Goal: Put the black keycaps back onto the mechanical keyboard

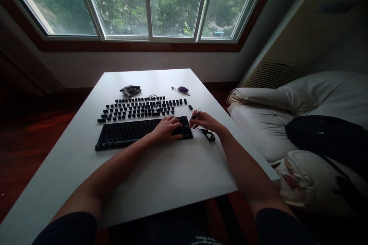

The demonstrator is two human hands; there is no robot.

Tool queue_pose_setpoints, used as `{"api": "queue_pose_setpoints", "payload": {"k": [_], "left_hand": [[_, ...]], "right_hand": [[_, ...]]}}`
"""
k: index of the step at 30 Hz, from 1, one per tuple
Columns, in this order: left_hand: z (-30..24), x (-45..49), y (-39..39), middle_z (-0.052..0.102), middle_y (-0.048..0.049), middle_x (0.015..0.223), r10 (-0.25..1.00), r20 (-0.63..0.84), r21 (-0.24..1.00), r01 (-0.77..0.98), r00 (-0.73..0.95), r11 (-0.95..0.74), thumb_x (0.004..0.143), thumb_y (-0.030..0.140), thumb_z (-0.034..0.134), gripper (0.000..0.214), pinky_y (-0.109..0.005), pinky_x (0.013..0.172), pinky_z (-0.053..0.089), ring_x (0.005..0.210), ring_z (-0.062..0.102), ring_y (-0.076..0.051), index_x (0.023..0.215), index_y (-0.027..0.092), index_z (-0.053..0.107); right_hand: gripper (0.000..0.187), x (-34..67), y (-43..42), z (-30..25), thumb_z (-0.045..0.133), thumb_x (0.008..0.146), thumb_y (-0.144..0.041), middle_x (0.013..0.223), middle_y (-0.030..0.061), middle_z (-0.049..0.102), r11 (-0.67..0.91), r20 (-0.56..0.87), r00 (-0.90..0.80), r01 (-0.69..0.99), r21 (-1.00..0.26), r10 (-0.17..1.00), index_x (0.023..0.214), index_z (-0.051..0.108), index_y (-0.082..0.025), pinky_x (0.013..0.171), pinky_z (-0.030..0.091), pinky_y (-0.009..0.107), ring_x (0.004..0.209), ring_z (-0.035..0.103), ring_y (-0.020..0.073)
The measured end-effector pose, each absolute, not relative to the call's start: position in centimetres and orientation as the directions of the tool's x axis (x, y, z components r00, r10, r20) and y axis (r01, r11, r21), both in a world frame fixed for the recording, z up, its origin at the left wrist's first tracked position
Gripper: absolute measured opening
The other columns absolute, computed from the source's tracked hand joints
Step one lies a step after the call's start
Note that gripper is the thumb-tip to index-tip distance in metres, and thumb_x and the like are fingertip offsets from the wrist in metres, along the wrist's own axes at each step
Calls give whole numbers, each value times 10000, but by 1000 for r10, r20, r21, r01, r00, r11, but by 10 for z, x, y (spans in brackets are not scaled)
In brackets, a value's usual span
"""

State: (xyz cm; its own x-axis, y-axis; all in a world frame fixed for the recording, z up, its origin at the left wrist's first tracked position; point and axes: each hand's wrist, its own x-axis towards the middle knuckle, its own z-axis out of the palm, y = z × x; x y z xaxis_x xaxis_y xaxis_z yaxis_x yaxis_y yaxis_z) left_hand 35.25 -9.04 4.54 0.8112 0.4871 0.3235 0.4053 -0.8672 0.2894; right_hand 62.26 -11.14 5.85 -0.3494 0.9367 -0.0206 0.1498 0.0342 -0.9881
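Observation:
A black keyboard (129,132) lies on the white table, with many of its keycaps off. My left hand (168,128) rests over its right part, palm down and fingers spread on the board. Just beyond the keyboard's right end, my right hand (205,119) is closed in a pinch on a small dark piece with thin wire at its tip, which looks like a wire keycap puller (198,111). Loose black keycaps (140,109) stand in rows behind the keyboard. One lone keycap (190,107) sits near my right hand.
A coiled black cable (208,135) lies right of the keyboard. Toward the back are a crumpled grey cloth (130,90), a purple item (183,89) and a thin brush-like stick (174,88). A pale sofa (258,130) with a black bag (324,134) flanks the table (161,172).

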Motion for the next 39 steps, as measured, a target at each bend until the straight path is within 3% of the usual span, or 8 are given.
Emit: {"api": "queue_pose_setpoints", "payload": {"k": [6, 13, 17, 23, 26, 35, 39], "left_hand": [[47, 355, -88, 662, -71, 1098, 588, 380, 392, 451, 715, -802, 932, 465, 620, 301, -422, 972, 447, 1050, 586, -254, 1128, 245, 678], [48, 358, -88, 685, -54, 1017, 656, 408, 595, 360, 635, -719, 893, 315, 663, 191, -355, 859, 495, 948, 622, -219, 1053, 220, 709], [43, 360, -87, 720, -46, 1011, 689, 372, 727, 267, 622, -633, 884, 311, 674, 220, -325, 808, 506, 871, 641, -188, 1074, 209, 719], [38, 364, -87, 740, -35, 1001, 729, 346, 814, 197, 590, -546, 874, 292, 687, 348, -318, 828, 511, 874, 658, -179, 1214, 213, 679], [43, 363, -90, 733, -25, 987, 720, 369, 786, 216, 588, -579, 883, 263, 673, 355, -318, 845, 508, 888, 661, -178, 1237, 225, 668], [53, 362, -97, 729, -46, 1001, 610, 407, 548, 353, 680, -759, 899, 259, 637, 290, -343, 863, 496, 910, 655, -209, 1180, 243, 711], [55, 362, -97, 719, -49, 1008, 579, 374, 516, 356, 724, -779, 945, 285, 603, 241, -346, 861, 493, 912, 652, -212, 1156, 237, 710]], "right_hand": [[398, 602, -115, 62, 821, 762, -441, 812, 38, 746, 120, 90, -258, 101, -988, 962, 930, 558, -194, 718, 618, 334, 840, 763, 229], [386, 584, -120, 57, 812, 772, -449, 824, 34, 749, 156, 146, -176, 43, -987, 973, 928, 553, -209, 742, 619, 357, 808, 754, 220], [429, 581, -118, 51, 807, 770, -471, 813, 14, 739, 77, 79, -109, -21, -997, 991, 961, 525, -212, 722, 630, 359, 725, 740, 193], [462, 582, -117, 50, 835, 753, -446, 802, 13, 731, -82, -73, -82, -119, -989, 994, 954, 490, -213, 643, 634, 321, 680, 733, 179], [441, 582, -116, 50, 836, 762, -411, 795, 17, 734, -105, -96, -66, -153, -983, 993, 950, 489, -213, 616, 635, 305, 663, 729, 173], [370, 584, -115, 47, 830, 782, -369, 770, 31, 734, -129, -123, -81, -74, -989, 989, 893, 518, -203, 556, 630, 278, 635, 720, 168], [361, 586, -114, 47, 838, 777, -356, 758, 40, 739, -177, -170, -101, -65, -982, 980, 898, 536, -199, 549, 628, 279, 621, 717, 171]]}}
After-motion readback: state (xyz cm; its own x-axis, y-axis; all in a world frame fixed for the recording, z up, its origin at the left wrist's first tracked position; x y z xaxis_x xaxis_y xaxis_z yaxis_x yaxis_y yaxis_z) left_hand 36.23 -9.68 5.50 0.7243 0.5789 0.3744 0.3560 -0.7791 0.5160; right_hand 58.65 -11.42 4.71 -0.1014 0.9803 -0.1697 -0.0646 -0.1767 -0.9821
